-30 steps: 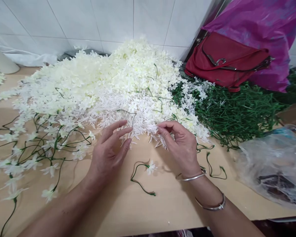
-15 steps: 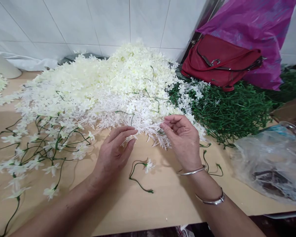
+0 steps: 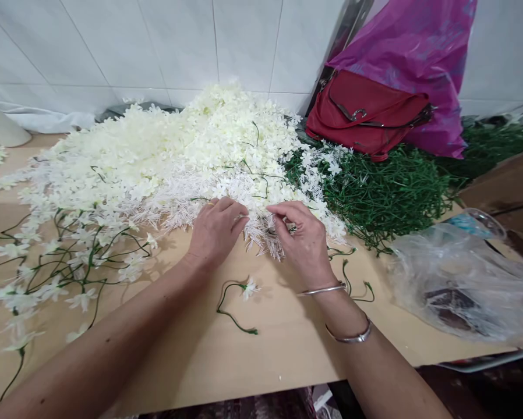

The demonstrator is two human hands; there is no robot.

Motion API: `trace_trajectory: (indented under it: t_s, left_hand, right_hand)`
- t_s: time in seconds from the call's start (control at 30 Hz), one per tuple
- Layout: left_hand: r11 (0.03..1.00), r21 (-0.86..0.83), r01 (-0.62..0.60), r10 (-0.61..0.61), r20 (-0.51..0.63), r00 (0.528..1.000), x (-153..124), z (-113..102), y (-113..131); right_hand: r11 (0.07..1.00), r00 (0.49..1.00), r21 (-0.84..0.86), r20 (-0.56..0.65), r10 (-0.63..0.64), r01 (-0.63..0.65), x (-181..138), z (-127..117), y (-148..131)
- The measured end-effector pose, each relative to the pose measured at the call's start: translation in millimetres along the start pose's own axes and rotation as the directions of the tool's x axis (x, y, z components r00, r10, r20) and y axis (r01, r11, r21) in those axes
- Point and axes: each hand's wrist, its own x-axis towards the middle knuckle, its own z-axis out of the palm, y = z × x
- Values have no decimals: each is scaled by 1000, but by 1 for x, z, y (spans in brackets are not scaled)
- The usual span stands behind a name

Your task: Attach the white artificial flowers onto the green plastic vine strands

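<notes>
A big heap of cream artificial flowers [image 3: 174,145] covers the back of the wooden table [image 3: 287,343], with white spiky plastic sprigs [image 3: 261,233] along its near edge. My left hand [image 3: 215,230] rests on those sprigs with its fingers curled and pinched into them. My right hand [image 3: 299,235] is right beside it, fingertips pinched on the same white sprigs. A single green stem with one white flower [image 3: 237,297] lies on the table just below both hands.
A tangle of green plastic stems [image 3: 388,192] lies right of the heap. A red bag [image 3: 366,113] and purple plastic sheet [image 3: 410,52] lean on the tiled wall. A clear plastic bag [image 3: 462,279] sits at the right edge. Finished flower stems [image 3: 69,262] spread at left.
My left hand has moved up and right from open above the table to curled onto the white sprigs. My right hand has closed in toward it. The view has shifted right.
</notes>
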Motion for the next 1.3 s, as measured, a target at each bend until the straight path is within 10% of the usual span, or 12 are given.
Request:
trace_trajectory:
  t_s: [0.3,0.5,0.73,1.03,1.3]
  left_hand:
    - [897,-398,195,-269,-138,953,-3,-28,13]
    - [98,-872,479,-556,351,754,-22,-39,23]
    - [-499,-738,454,-363,654,664,-44,-27,47]
    - [-450,-791,414,-477,605,637,-46,-30,35]
    - [-537,-754,377,-458,637,620,-49,-29,32]
  right_hand:
    - [935,970,283,-48,238,-215,-1,3,-1]
    - [742,927,583,49,373,-330,-2,9,0]
    - [794,956,547,41,292,-266,-13,20,-13]
    - [993,990,61,91,-105,100,-15,17,-20]
    - [985,969,54,177,-173,166,-12,16,-18]
